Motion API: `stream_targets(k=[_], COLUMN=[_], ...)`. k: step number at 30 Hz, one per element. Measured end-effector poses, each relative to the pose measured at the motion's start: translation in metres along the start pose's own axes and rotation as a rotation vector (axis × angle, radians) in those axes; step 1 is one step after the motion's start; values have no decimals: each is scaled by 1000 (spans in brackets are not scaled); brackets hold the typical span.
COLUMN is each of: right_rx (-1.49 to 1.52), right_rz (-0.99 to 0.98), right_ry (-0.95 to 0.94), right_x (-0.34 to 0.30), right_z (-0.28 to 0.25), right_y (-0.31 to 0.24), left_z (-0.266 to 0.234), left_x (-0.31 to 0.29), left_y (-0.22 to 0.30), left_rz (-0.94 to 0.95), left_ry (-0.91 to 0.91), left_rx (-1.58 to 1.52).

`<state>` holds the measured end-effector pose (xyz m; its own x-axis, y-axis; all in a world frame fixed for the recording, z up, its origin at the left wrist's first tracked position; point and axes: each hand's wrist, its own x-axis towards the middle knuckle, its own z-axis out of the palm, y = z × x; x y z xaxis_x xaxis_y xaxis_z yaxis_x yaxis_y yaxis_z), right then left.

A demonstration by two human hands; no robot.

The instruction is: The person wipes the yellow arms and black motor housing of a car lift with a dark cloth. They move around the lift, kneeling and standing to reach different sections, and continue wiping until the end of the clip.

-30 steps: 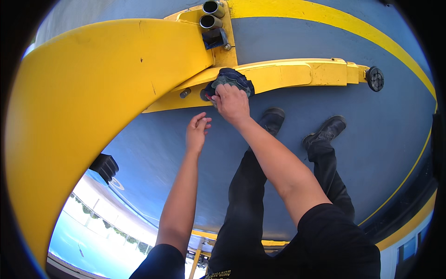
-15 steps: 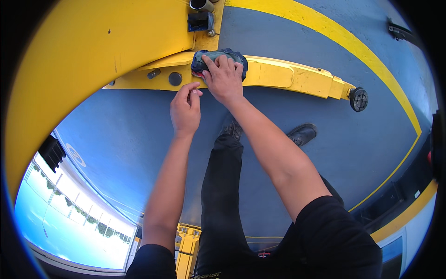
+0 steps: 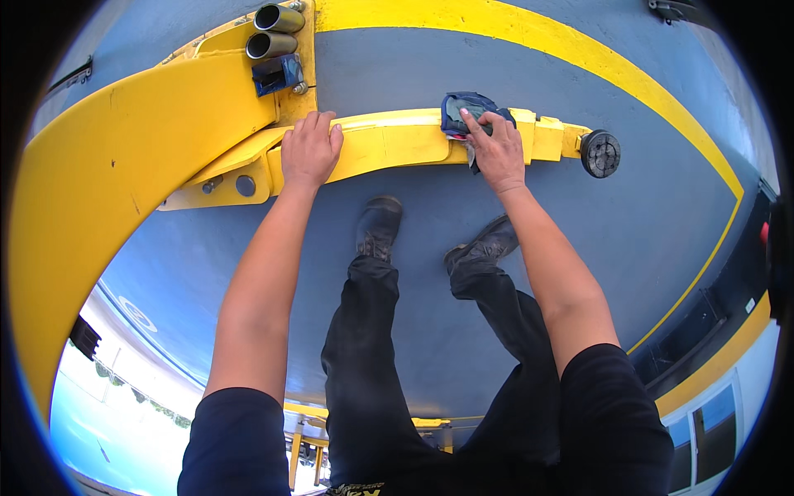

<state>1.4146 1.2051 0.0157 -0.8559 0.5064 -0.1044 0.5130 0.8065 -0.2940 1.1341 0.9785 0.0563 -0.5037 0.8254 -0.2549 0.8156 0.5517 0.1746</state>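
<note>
Floor point(image 3: 426, 194), blue-grey: on it we list one painted yellow stripe point(image 3: 496, 21) and two dark shoes point(image 3: 380, 225). Yellow metal beam point(image 3: 389, 142): on it we list one bunched dark-blue cloth point(image 3: 454, 109), toward the right end, and our left hand point(image 3: 310, 153).

Shirt point(image 3: 608, 463), 1: black, matte. Sleeves, 2, left point(image 3: 236, 438) and right point(image 3: 600, 388) of the shirt: short, loose, each ending above the elbow in a plain hem. Print point(image 3: 356, 489), 1, on the shirt's front: small, yellowish, partly cut off by the view's edge. Left hand point(image 3: 310, 150) and right hand point(image 3: 500, 155), 2, well apart from the shirt: bare. Trousers point(image 3: 362, 347), 1 pair, next to the shirt: black, long, creased at the knees, bunched at the cuffs. Shoes, left point(image 3: 380, 221) and right point(image 3: 495, 237), 1 pair, well apart from the shirt: dark, sturdy, round-toed; laces point(image 3: 375, 246) visible on the left.
</note>
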Motion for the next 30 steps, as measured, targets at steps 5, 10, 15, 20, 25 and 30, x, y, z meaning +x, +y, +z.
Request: stream_targets(k=[5, 10, 15, 20, 25, 30], right_rx=[267, 375, 340, 80, -64, -84], right_rz=[238, 480, 817, 779, 746, 806], right_ry=[101, 9, 197, 454, 410, 550], right_x=[-42, -56, -30, 8, 16, -6], right_z=[-21, 3, 20, 45, 52, 42], right_y=[19, -58, -90, -70, -39, -56], left_z=[14, 8, 11, 19, 18, 17], left_x=[0, 5, 5, 4, -1, -3], left_y=[1, 1, 2, -2, -5, -7], left_rz=[1, 38, 25, 30, 73, 90], left_ry=[76, 96, 86, 84, 118, 141], left_rx=[103, 91, 99, 139, 91, 55])
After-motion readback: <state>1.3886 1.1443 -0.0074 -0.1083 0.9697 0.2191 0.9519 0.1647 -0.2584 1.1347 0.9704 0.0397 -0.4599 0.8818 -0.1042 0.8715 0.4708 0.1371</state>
